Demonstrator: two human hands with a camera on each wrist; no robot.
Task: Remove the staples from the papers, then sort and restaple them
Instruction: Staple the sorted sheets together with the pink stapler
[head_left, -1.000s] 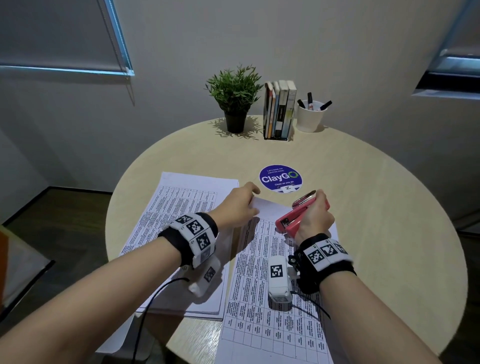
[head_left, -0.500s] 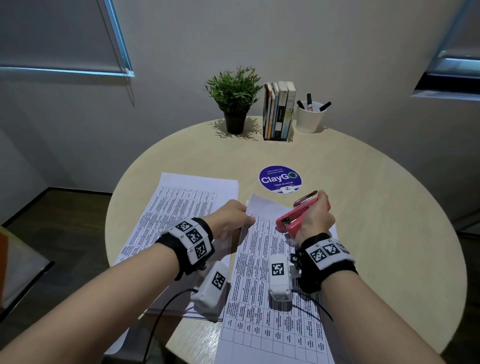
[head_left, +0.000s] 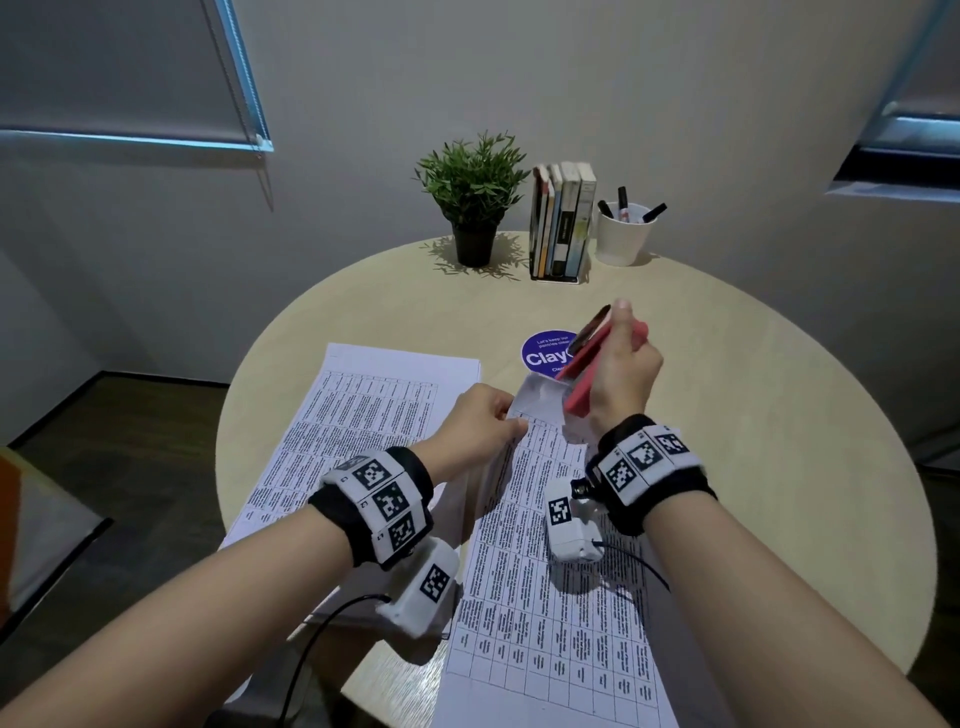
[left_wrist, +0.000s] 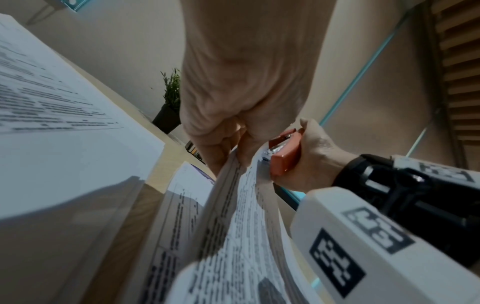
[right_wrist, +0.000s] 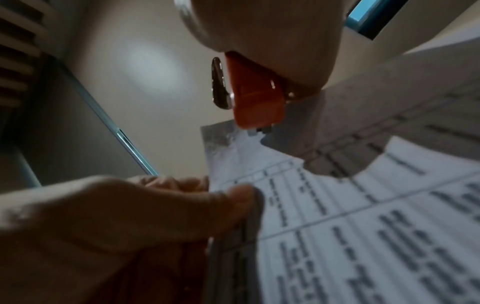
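Note:
A set of printed table sheets (head_left: 545, 571) lies in front of me, its far left corner lifted off the round table (head_left: 753, 415). My left hand (head_left: 480, 421) pinches that raised left edge, thumb on top (right_wrist: 233, 197). My right hand (head_left: 623, 384) grips a red stapler (head_left: 584, 371), tilted nose-down at the paper's top edge. In the wrist views the stapler's nose (left_wrist: 281, 158) (right_wrist: 255, 105) touches the top corner of the sheets (right_wrist: 233, 144). A second paper stack (head_left: 363, 415) lies flat on the left.
A purple round sticker (head_left: 545, 353) sits on the table just beyond the stapler. At the far edge stand a potted plant (head_left: 475, 200), a row of books (head_left: 563, 223) and a white cup of markers (head_left: 623, 234). The table's right half is bare wood.
My left hand slid back from the top corner to the left edge and lifted it. My right hand raised and tipped the stapler nose-down onto the paper's top corner.

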